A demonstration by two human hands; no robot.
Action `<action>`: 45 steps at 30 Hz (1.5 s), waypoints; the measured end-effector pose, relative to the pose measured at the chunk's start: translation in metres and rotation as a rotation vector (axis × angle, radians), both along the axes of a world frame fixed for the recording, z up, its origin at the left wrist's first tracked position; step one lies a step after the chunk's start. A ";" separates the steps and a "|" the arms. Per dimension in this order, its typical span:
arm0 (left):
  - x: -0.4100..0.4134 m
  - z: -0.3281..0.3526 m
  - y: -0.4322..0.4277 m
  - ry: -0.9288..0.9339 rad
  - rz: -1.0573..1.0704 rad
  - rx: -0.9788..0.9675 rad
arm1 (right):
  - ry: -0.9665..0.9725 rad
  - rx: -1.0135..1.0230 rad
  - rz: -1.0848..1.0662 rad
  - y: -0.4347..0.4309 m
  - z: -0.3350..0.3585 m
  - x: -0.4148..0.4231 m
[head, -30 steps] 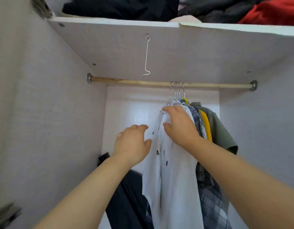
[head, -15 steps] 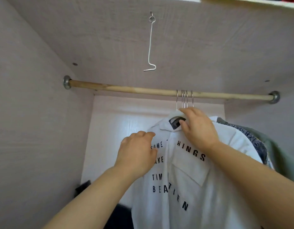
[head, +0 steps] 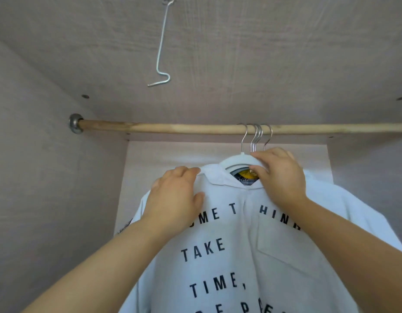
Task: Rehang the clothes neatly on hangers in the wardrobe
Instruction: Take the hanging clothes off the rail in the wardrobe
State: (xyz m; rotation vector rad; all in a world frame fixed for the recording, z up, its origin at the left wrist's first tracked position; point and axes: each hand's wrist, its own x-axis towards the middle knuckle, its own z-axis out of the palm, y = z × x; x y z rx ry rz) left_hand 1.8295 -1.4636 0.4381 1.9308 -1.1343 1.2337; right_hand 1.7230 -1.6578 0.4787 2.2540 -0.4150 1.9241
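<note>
Currently: white shirt [head: 229, 256] on hanger [head: 237, 159], right hand [head: 279, 175] pinching collar, left hand [head: 177, 197] flat on shoulder; straightening likely next.

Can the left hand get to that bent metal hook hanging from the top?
Probably yes. The left hand rests flat on the white shirt, gripping nothing that shows. Nothing shows between it and the wire hook, only the wooden rod to pass. How far up it hangs is unclear.
</note>
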 end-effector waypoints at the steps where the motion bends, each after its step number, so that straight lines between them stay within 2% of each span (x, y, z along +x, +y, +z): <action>1: 0.000 0.002 0.000 -0.009 0.008 -0.005 | -0.016 -0.006 0.031 0.000 0.002 0.001; 7: 0.003 0.016 0.014 -0.101 0.120 -0.142 | -0.078 -0.032 0.156 0.017 0.022 0.010; 11: 0.004 0.015 0.036 -0.053 0.134 -0.220 | -0.119 -0.081 0.261 0.048 0.027 0.021; 15: 0.009 -0.009 0.070 -0.006 0.179 -0.255 | -0.113 -0.127 0.390 0.084 0.003 0.040; 21: 0.007 -0.077 0.134 0.116 0.272 -0.302 | -0.103 -0.232 0.579 0.146 -0.058 0.062; 27: -0.032 -0.164 0.196 0.178 0.461 -0.334 | -0.019 -0.170 0.855 0.198 -0.143 0.071; 32: -0.081 -0.234 0.238 0.263 0.670 -0.289 | 0.054 -0.073 1.029 0.241 -0.221 0.073; 38: -0.153 -0.310 0.283 0.421 0.931 -0.257 | 0.100 -0.057 1.254 0.306 -0.311 0.056; 45: -0.257 -0.385 0.341 0.506 1.203 -0.336 | 0.240 -0.067 1.555 0.396 -0.391 0.000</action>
